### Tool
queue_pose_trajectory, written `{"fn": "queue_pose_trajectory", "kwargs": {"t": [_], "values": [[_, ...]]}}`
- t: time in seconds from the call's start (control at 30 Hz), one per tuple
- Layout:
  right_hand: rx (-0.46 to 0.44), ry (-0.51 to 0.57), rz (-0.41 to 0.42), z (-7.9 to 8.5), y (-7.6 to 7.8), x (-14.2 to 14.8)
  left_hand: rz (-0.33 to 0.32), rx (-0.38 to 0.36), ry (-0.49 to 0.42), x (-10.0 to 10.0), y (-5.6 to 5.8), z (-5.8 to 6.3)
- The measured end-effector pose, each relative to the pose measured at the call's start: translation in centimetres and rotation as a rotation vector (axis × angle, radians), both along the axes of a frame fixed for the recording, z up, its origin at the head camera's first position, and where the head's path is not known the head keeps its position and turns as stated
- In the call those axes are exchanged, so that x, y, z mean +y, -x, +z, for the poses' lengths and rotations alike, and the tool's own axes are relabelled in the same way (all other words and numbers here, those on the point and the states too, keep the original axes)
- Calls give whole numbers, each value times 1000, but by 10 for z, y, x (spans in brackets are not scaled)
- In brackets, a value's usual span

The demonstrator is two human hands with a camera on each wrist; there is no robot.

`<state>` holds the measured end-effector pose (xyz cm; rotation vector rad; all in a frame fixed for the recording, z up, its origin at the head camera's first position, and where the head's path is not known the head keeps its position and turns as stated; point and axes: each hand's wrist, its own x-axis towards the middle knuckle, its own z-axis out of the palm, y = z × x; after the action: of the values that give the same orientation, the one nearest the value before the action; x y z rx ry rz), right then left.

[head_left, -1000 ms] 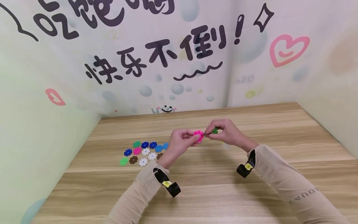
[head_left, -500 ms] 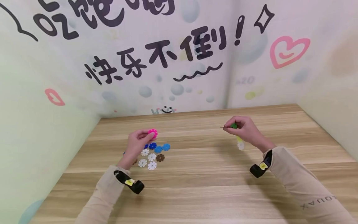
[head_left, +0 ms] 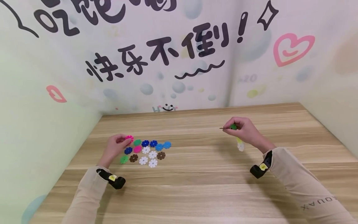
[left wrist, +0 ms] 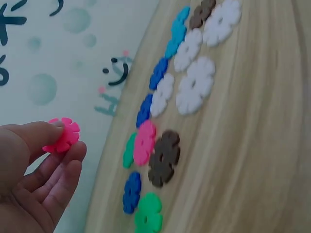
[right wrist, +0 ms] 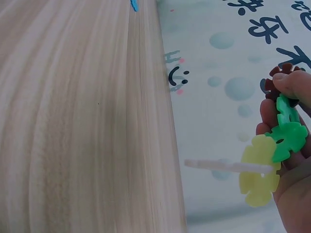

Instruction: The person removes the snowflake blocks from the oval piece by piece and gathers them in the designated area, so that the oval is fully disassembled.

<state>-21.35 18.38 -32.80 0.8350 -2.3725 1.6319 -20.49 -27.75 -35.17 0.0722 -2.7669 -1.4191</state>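
Note:
My left hand (head_left: pixel 113 147) pinches a pink snowflake disc (left wrist: pixel 69 137) between thumb and fingers, at the left end of a group of loose discs. In the left wrist view the disc is held above the table. My right hand (head_left: pixel 241 129) holds a chain of joined snowflake discs, raised above the table on the right. The right wrist view shows its brown disc (right wrist: pixel 277 87) under the thumb, then a green disc (right wrist: pixel 290 138), a yellow disc (right wrist: pixel 257 177) and a white disc (right wrist: pixel 214 165) seen edge-on. Fingers partly cover the chain.
Loose snowflake discs lie flat on the wooden table (head_left: pixel 179 193): white (head_left: pixel 153 163), brown (head_left: pixel 161 155), light blue (head_left: pixel 167 145), dark blue (head_left: pixel 128 151), pink (head_left: pixel 137 149) and green (head_left: pixel 124 159) ones. A printed cloth wall (head_left: pixel 195 93) stands behind the table.
The hands were together, the pink disc close to the chain's brown disc. They have parted: the left hand carried the pink disc left to the loose discs, and the right hand moved slightly right.

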Motion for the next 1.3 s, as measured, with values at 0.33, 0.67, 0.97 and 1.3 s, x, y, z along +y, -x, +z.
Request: {"fn": "queue_pose_trajectory", "kwargs": {"t": [0.33,0.67,0.97,1.3], "values": [[16,-19,19,-4,1,4,36,-96,73,-15,11,-16],[19,-19,23,-5,2,6,85,-60,16,-18,13,-21],[43,-22,41,12,-12,-3,121,-72,29,-24,12,-30],[47,-39,38,13,-13,-6,121,-44,163,-25,15,-36]]}}
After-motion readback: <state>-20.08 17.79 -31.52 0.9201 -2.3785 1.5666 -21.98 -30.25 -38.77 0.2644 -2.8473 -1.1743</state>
